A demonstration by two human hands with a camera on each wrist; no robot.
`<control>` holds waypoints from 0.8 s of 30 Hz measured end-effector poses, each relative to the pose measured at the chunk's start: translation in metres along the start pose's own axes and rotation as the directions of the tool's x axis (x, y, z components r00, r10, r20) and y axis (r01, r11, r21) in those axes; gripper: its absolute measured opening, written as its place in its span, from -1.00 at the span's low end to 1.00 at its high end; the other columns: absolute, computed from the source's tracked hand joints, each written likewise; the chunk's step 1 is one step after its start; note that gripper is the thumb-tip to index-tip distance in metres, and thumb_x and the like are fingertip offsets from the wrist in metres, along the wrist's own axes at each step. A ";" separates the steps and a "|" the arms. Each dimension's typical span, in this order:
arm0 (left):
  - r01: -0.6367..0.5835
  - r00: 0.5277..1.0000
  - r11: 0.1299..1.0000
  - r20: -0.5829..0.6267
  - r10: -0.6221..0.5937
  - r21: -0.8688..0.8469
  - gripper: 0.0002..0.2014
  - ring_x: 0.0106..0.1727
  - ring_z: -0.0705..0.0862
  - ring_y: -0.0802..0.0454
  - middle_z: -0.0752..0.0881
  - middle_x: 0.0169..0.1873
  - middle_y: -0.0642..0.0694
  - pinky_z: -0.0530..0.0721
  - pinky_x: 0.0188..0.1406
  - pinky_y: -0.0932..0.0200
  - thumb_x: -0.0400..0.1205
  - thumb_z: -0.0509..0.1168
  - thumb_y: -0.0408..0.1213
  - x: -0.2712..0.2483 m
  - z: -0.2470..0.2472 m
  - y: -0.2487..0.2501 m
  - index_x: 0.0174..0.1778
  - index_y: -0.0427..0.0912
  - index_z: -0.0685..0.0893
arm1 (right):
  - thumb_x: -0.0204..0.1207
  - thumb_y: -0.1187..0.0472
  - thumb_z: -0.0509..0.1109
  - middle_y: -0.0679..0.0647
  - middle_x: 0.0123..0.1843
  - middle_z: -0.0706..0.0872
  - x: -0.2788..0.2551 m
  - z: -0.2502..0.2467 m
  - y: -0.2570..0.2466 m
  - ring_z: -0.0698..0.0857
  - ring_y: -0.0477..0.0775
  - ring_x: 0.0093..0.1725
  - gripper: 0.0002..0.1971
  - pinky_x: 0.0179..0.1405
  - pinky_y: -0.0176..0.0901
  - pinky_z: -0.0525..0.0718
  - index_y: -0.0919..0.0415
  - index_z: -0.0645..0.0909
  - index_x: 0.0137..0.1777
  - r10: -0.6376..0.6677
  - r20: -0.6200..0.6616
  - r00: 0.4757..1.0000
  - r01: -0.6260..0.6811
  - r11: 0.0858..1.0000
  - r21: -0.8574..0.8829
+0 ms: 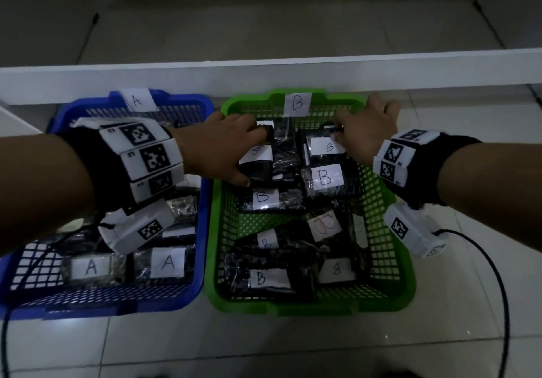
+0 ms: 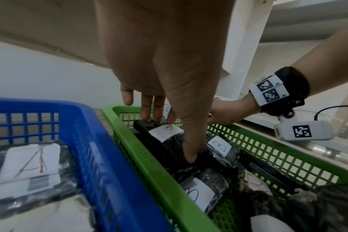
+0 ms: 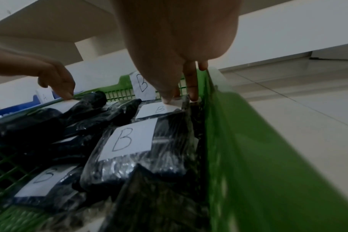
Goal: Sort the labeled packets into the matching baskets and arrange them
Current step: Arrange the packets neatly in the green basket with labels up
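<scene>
Two baskets stand side by side on the floor: a blue basket (image 1: 117, 307) tagged A and a green basket (image 1: 308, 307) tagged B. Both hold dark plastic packets with white letter labels. My left hand (image 1: 254, 159) reaches into the green basket's far left corner and grips a B packet (image 1: 258, 170) between thumb and fingers. The left wrist view shows that hand (image 2: 170, 138) with its thumb pressed on the packet (image 2: 149, 138). My right hand (image 1: 336, 134) pinches the far edge of another B packet (image 1: 327, 145) at the far right; the pinch (image 3: 180, 99) shows on this packet (image 3: 155, 110).
Several more B packets (image 1: 324, 178) fill the green basket, and A packets (image 1: 168, 261) lie in the blue one. A white ledge (image 1: 264, 75) runs just behind both baskets. A black cable (image 1: 498, 289) trails over the tiled floor at the right.
</scene>
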State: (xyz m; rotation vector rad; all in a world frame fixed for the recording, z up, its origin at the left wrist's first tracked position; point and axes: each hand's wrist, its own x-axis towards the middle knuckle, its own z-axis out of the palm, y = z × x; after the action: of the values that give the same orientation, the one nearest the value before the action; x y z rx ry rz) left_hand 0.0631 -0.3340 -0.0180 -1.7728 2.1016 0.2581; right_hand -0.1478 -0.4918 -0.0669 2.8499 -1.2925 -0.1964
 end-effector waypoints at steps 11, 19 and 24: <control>0.044 0.994 0.995 -0.095 -0.053 -0.095 -0.21 0.32 0.40 -0.14 0.33 0.36 -0.17 0.37 0.29 -0.06 0.42 0.42 0.13 -0.007 0.018 0.008 0.46 -0.16 0.28 | 0.59 -0.01 0.19 0.22 0.20 0.63 -0.016 -0.011 -0.007 0.37 0.27 0.33 -0.66 0.31 0.14 0.22 0.19 0.57 0.21 -0.132 -0.086 0.987 0.124 0.988 -0.096; -0.277 0.958 0.848 -0.066 0.278 -0.452 -0.59 0.15 0.46 0.14 0.49 0.21 -0.01 0.54 0.21 0.08 0.62 0.22 0.09 -0.023 0.017 0.058 0.30 -0.05 0.50 | 0.39 0.23 0.31 0.10 -0.16 0.66 -0.063 -0.014 -0.012 0.59 0.15 -0.07 -0.86 -0.10 0.00 0.57 0.16 0.63 -0.08 -0.592 0.143 0.793 0.587 0.806 0.079; -0.105 0.907 0.828 0.289 0.307 -0.551 -0.54 0.20 0.53 0.03 0.50 0.23 -0.05 0.58 0.19 0.13 0.66 0.12 0.12 -0.017 0.029 0.081 0.34 -0.12 0.42 | 0.29 -0.01 0.40 0.01 -0.10 0.68 -0.076 -0.002 -0.017 0.59 0.10 -0.12 -0.71 -0.21 -0.05 0.55 0.05 0.70 -0.02 -0.718 0.228 0.657 0.752 0.645 -0.136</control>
State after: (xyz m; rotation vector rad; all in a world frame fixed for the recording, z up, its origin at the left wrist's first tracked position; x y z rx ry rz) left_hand -0.0087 -0.2919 -0.0460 -1.5742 2.0573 1.2386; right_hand -0.1841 -0.4238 -0.0574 3.0044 0.0119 -0.5272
